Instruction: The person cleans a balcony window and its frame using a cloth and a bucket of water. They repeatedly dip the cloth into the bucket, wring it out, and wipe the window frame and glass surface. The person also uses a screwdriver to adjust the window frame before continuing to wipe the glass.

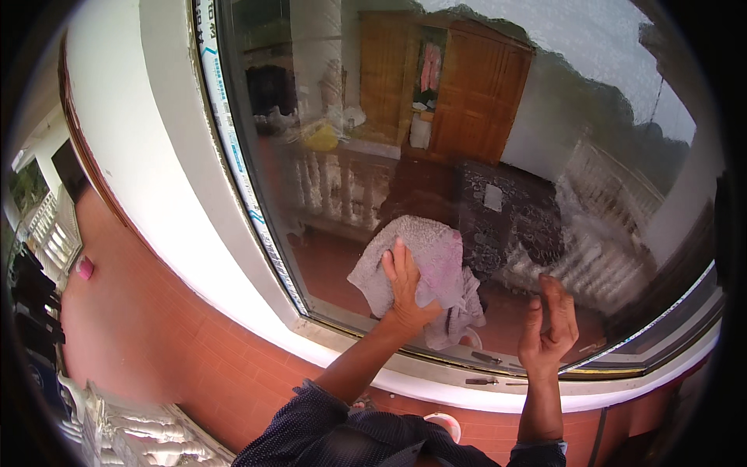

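My left hand [404, 286] lies spread on a grey and pink towel [440, 257], pressing it against the lower part of a large window pane [350, 198]. One loose end of the towel hangs down to the right of the wrist. To the right, my right hand [548, 327] is raised close to the glass with its fingers apart and holds nothing. Whether its fingertips touch the pane cannot be told. Below, on the window sill [420, 365], a small dark-handled tool [481, 382] lies between my two forearms.
Printed protective film [233, 152] covers the left window frame. A white wall [146, 146] curves beside it. A bucket [444, 425] stands on the red tiled floor [233, 373] below me. A white balustrade [146, 432] is at lower left. The glass shows wooden wardrobes and reflections.
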Demonstrator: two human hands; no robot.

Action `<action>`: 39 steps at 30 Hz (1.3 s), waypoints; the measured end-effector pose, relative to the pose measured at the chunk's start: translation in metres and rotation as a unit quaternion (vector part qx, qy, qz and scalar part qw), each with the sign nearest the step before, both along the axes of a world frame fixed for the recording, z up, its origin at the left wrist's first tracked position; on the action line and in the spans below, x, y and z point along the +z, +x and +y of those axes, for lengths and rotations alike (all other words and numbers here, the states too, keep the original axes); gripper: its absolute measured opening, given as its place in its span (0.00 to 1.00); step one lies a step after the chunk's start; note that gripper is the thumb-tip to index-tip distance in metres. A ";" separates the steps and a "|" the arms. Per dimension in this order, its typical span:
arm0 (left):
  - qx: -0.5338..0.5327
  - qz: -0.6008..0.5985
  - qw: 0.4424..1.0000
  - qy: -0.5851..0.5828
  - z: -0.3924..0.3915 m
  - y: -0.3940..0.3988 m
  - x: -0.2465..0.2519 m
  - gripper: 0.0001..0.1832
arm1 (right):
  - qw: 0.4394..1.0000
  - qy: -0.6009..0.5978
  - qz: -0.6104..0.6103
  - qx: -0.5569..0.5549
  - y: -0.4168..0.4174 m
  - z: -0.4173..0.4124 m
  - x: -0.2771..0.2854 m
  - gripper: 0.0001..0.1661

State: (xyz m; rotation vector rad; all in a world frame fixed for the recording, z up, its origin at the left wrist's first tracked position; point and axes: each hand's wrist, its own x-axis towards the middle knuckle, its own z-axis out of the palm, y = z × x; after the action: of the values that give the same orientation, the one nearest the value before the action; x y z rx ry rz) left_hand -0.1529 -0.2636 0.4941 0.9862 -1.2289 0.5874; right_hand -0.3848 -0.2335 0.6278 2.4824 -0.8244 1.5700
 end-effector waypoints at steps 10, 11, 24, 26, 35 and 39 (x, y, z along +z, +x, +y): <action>0.221 -0.057 0.971 -0.067 0.014 0.169 0.262 0.20 | 0.938 -0.262 -0.006 -0.229 -0.031 -0.085 -0.010 0.31; 0.214 -0.025 0.973 -0.078 0.021 0.180 0.278 0.15 | 0.937 -0.265 -0.012 -0.226 -0.026 -0.085 -0.010 0.31; 0.203 0.206 0.955 0.071 0.019 0.152 -0.172 0.19 | 0.925 -0.272 0.011 -0.267 -0.027 -0.084 -0.011 0.32; 0.197 0.258 0.942 0.084 0.014 0.135 -0.229 0.21 | 0.921 -0.274 0.018 -0.275 -0.026 -0.081 -0.010 0.32; 0.069 0.671 0.736 -0.055 0.014 0.111 -0.243 0.21 | 0.918 -0.294 0.031 -0.263 -0.029 -0.087 -0.010 0.32; 0.043 0.659 0.747 -0.077 0.015 0.114 -0.169 0.22 | 0.923 -0.295 0.017 -0.248 -0.025 -0.089 -0.010 0.32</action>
State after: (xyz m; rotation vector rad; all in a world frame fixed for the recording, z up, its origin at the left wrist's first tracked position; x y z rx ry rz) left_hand -0.0392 -0.2482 0.3250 0.9786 0.1487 -0.0477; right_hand -0.4099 -0.3227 0.6174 1.7052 -0.7487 1.3303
